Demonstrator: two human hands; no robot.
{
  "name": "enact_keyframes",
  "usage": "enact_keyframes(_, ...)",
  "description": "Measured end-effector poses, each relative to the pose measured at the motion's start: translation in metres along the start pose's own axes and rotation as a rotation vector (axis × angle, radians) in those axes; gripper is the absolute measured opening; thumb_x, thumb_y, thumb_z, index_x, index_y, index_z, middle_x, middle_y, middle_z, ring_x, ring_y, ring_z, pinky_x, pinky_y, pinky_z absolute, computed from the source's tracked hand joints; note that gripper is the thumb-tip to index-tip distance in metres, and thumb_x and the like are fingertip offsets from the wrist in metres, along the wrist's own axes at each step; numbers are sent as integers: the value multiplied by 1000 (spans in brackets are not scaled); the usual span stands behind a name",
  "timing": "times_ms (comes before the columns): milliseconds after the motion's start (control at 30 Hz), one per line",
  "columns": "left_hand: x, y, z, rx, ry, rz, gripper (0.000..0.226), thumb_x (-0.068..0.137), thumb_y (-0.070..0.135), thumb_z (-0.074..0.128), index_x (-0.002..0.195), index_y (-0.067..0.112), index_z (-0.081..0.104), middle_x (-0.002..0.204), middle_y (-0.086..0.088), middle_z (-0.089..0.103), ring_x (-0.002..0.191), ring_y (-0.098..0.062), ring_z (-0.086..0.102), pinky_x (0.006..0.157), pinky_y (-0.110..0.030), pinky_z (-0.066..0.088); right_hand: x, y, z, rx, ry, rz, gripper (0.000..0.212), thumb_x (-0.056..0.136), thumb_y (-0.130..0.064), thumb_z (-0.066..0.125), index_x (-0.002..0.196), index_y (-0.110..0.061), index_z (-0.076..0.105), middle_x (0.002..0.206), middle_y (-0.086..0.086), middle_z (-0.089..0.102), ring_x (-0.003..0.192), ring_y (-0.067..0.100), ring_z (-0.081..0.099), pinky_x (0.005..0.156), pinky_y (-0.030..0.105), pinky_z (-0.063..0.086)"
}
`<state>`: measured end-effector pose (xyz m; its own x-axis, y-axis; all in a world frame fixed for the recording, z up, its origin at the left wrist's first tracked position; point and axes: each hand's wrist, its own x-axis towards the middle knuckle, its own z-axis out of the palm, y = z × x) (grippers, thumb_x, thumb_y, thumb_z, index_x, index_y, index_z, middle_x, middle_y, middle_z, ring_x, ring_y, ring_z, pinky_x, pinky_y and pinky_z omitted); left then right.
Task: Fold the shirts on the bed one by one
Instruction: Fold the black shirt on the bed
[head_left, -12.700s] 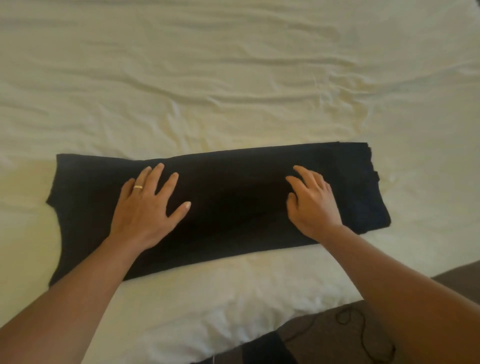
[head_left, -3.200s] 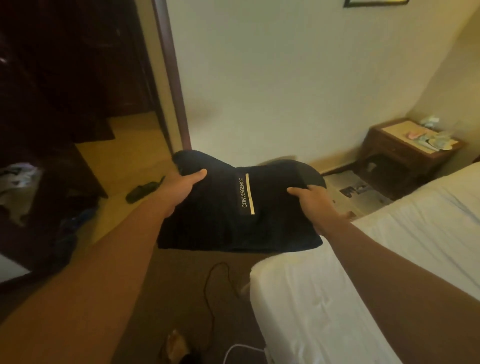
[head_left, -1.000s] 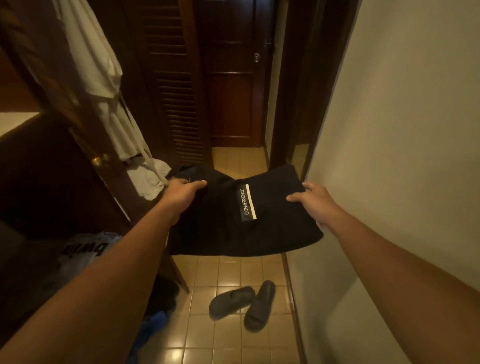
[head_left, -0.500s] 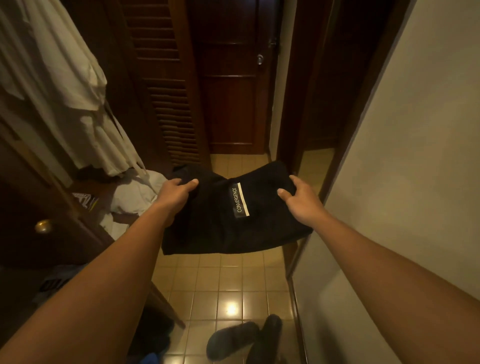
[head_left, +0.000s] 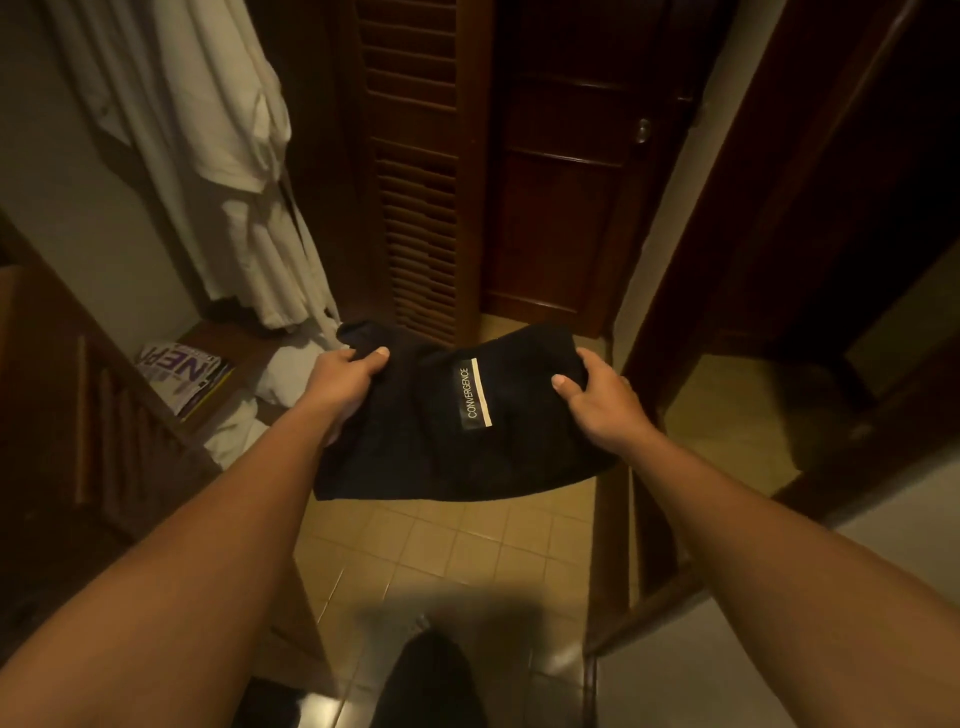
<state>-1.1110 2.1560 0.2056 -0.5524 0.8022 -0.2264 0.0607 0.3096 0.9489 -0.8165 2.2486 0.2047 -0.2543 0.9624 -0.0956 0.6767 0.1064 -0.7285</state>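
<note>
A folded black shirt (head_left: 415, 447) with a small "CONVERGENCE" label hangs in the air in front of me, above a tiled floor. My left hand (head_left: 343, 382) grips its left edge, thumb on top and fingers underneath. My right hand (head_left: 597, 400) grips the right edge the same way. The bed is out of view.
A white robe (head_left: 218, 156) hangs at the left over a low wooden shelf (head_left: 228, 343) with a magazine (head_left: 182, 374) and white cloth. Dark louvred doors (head_left: 421, 182) stand ahead. A wall edge (head_left: 613, 519) is at the right, and a dark sandal (head_left: 431, 680) lies on the floor below.
I have stepped further into the tiled passage with the shirt held in both hands. The robe and shelf at the left are closer and the sandals now lie under me.
</note>
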Motion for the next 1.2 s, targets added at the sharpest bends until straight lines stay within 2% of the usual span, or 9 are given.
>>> enact_keyframes(100,52,10,2,-8,40,-17,40,100,30,63,131,6,63,117,5,62,97,-14,60,89,-29,42,61,-13,11,-5,-25,-16,63,100,-45,55,155,-26,31,149,1,50,137,26,47,112,50,41)
enact_keyframes(233,129,25,-8,-11,95,-59,38,96,39,67,121,12,71,113,-5,73,104,-25,68,101,-43,52,151,-44,30,-1,-63,-27,65,101,-39,56,157,-23,27,155,4,43,141,27,42,116,47,36)
enact_keyframes(400,199,45,-31,-13,187,-116,29,96,37,68,109,11,72,97,0,71,96,-23,67,96,-39,53,241,-94,61,18,-161,-76,62,102,-33,57,156,-20,30,153,4,45,139,26,43,114,42,38)
enact_keyframes(600,262,62,-77,-7,288,-194,27,90,40,74,97,14,72,100,-6,73,97,-26,70,98,-44,54,327,-152,108,41,-271,-115,65,99,-34,61,156,-21,31,153,7,44,137,29,46,112,48,41)
enact_keyframes(767,303,69,-103,-8,341,-281,21,83,29,81,95,14,72,94,-6,75,84,-21,71,77,-33,57,399,-190,148,57,-368,-156,66,98,-36,63,155,-26,33,151,3,47,135,28,49,112,46,42)
enact_keyframes(867,329,64,-116,-9,448,-319,51,69,40,87,108,11,73,101,-7,75,93,-27,71,90,-43,57,443,-213,171,85,-462,-192,63,99,-33,62,154,-25,33,148,0,48,133,25,49,110,39,41)
enact_keyframes(1033,359,57,-132,-44,643,-352,27,79,26,83,87,7,65,94,-19,71,91,-35,68,93,-50,53,503,-258,208,97,-661,-238,67,93,-19,66,152,-27,35,140,5,51,121,27,54,100,41,48)
enact_keyframes(1133,367,50,-146,-114,727,-363,17,83,20,80,91,11,68,103,-12,73,93,-27,68,93,-42,55,525,-288,232,80,-746,-297,66,91,-16,63,150,-29,38,134,5,53,113,26,56,92,40,49)
enact_keyframes(1200,370,43,-158,-167,781,-394,16,86,16,77,83,20,63,98,-5,70,84,-16,63,77,-29,51,533,-307,255,59,-806,-342,63,90,-16,63,147,-30,42,130,6,56,108,26,58,95,47,51)
